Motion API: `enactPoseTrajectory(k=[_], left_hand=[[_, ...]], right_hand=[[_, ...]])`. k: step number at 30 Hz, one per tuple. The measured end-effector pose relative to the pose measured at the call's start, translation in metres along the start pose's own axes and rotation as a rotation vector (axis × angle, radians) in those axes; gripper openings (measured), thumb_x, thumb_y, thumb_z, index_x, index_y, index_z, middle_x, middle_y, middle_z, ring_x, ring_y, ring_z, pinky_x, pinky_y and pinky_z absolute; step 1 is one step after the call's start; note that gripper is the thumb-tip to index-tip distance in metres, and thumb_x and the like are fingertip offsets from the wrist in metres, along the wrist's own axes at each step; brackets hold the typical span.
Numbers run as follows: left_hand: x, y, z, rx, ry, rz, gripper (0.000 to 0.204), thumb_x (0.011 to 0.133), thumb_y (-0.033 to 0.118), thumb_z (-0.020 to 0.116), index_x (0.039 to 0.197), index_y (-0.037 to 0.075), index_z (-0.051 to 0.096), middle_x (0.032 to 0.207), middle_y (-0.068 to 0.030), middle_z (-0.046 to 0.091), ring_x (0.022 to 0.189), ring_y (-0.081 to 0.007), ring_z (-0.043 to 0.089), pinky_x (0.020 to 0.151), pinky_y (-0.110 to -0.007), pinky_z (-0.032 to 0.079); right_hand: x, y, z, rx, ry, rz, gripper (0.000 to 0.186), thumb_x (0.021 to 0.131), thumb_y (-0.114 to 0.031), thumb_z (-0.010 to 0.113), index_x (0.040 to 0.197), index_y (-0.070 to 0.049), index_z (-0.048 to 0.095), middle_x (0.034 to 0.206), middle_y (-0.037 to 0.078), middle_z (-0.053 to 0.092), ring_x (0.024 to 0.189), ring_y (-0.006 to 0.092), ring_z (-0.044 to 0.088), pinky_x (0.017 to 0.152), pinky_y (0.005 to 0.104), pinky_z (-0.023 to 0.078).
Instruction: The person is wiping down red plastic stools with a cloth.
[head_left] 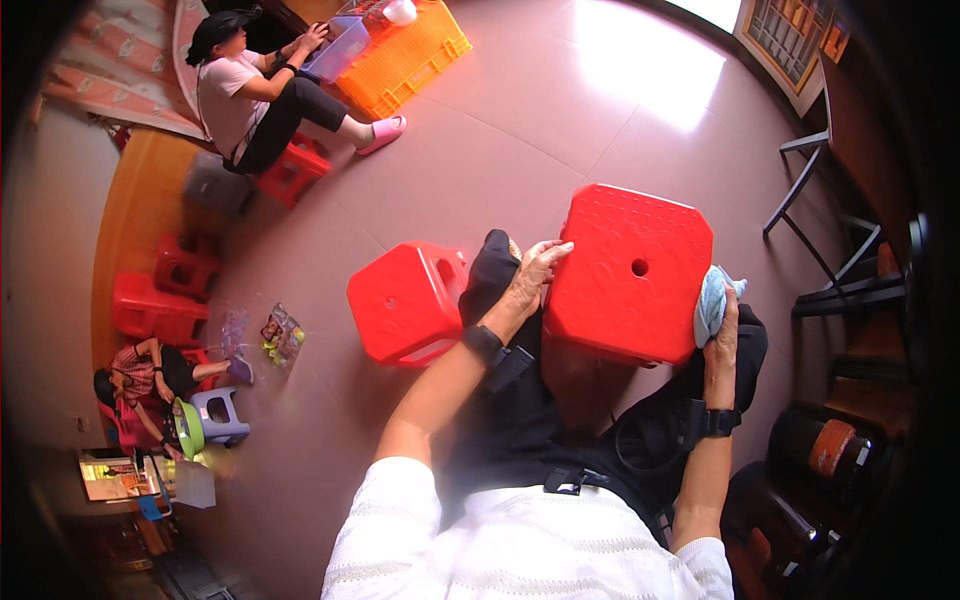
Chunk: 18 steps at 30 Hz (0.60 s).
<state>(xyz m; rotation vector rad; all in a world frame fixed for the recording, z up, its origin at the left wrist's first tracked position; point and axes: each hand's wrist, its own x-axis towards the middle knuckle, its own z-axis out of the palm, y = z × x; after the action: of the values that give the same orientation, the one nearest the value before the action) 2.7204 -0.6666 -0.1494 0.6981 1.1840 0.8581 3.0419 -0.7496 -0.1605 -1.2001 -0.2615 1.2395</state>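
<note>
Between my knees a red plastic stool (630, 275) with a round hole in its seat faces up toward me. My left hand (538, 272) grips its left edge, thumb on top and the other fingers partly hidden at the side. A light blue cloth (713, 305) is bunched in my right hand (725, 328), which presses it against the stool's right side. To the left of my left knee stands another red plastic stool (400, 305), touched by neither hand.
At the upper left a person (250, 95) sits by an orange crate (405, 60) and a purple bin (335, 48). Another person (150, 385) sits far left near a green basin (188, 428). Packets (283, 335) lie on the floor. Dark furniture (850, 290) lines the right.
</note>
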Motion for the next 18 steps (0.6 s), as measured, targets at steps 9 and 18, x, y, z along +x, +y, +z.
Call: enactPoseTrajectory(k=[9,18], left_hand=[[-0.003,0.004,0.010,-0.022,-0.102,0.010,0.048,0.077,0.046,0.070,0.108,0.011,0.057,0.091,0.0039,0.059,0.079,-0.0057,0.051,0.070,-0.023,0.038],[-0.007,-0.005,0.016,-0.158,-0.087,0.010,0.037,0.083,0.037,0.069,0.105,0.010,0.058,0.086,0.0015,0.060,0.073,-0.0062,0.054,0.066,-0.022,0.042]], right_hand=[[0.000,-0.010,-0.020,0.045,-0.048,0.046,0.061,0.084,-0.046,0.062,0.127,-0.004,0.051,0.118,0.006,0.060,0.109,0.0192,0.057,0.097,0.0323,0.042],[-0.004,-0.003,-0.026,0.130,-0.083,0.050,0.056,0.087,-0.044,0.058,0.126,-0.004,0.051,0.117,0.006,0.061,0.107,0.0202,0.059,0.095,0.0343,0.045]])
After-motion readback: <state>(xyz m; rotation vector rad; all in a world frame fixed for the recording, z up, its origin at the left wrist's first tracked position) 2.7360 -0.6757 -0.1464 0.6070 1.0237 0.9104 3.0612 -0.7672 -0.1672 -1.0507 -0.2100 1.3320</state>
